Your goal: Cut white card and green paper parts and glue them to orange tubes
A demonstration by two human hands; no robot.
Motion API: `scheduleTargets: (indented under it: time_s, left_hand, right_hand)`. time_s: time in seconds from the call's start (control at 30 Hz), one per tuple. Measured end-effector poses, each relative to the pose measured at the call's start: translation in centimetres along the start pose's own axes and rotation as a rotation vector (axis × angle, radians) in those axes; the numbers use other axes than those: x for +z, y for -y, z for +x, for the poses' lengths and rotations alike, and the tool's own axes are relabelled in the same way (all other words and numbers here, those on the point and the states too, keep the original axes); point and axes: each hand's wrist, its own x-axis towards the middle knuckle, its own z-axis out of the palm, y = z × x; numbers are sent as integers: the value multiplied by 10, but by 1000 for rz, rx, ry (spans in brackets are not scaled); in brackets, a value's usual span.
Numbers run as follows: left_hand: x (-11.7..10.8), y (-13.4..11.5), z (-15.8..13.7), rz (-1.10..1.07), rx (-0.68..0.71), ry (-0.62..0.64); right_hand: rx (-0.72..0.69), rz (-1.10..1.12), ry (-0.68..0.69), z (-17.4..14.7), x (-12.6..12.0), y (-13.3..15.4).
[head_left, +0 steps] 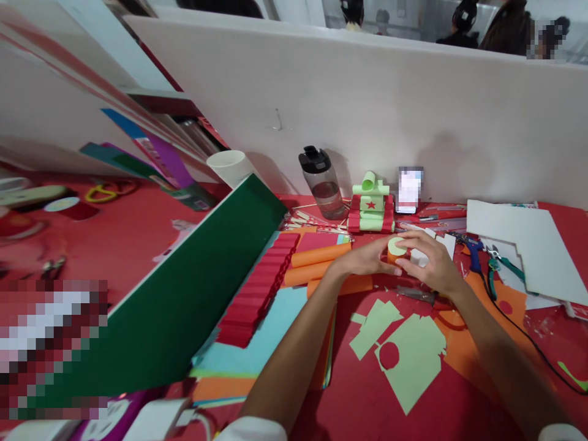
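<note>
Both hands meet around a small orange paper cylinder (395,257) with a pale green disc on top. My left hand (370,257) grips its left side between thumb and fingers. My right hand (432,260) curls over from the right, fingertips at the disc and side. A small white piece (419,257) shows beneath the right palm. Behind stands a green-and-red paper model (371,205) with a red star. Scissors (416,294) lie below the right hand, near cut pale green paper (416,361) with a round hole. Orange paper rolls (316,256) rest by the left forearm.
A dark green board (184,288) leans at left beside pleated red paper (261,288). A water bottle (323,184) and a lit phone (408,190) stand along the white partition. At right are a blue glue gun (473,251), its black cable, pliers (493,269) and white board (546,251).
</note>
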Motion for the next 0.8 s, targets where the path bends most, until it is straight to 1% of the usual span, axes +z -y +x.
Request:
scheduleTargets:
  time_s: [0.13, 0.27, 0.33, 0.43, 0.57, 0.7, 0.77, 0.8]
  left_hand:
    - [0, 1, 1, 13, 4, -7]
    - [0, -1, -1, 15, -38, -27]
    - [-1, -3, -3, 33, -46, -76]
    - [-2, -6, -7, 12, -59, -161]
    - [-6, -11, -11, -17, -86, -278]
    - [-9, -17, -12, 4, -91, -411]
    - [-9, -21, -13, -2, -120, -457]
    - [-9, -22, -14, -9, -143, -471]
  right_hand:
    - [18, -4, -25, 0, 1, 1]
    - [33, 9, -113, 1, -1, 1]
    - [65, 31, -186, 2, -5, 0]
    - [150, 110, -295, 3, -15, -4]
    - [248, 169, -381, 5, -25, -12]
    - [324, 120, -385, 5, -31, -18]
    - [382, 113, -309, 5, -30, -22]
    - [417, 123, -234, 4, -29, -24]
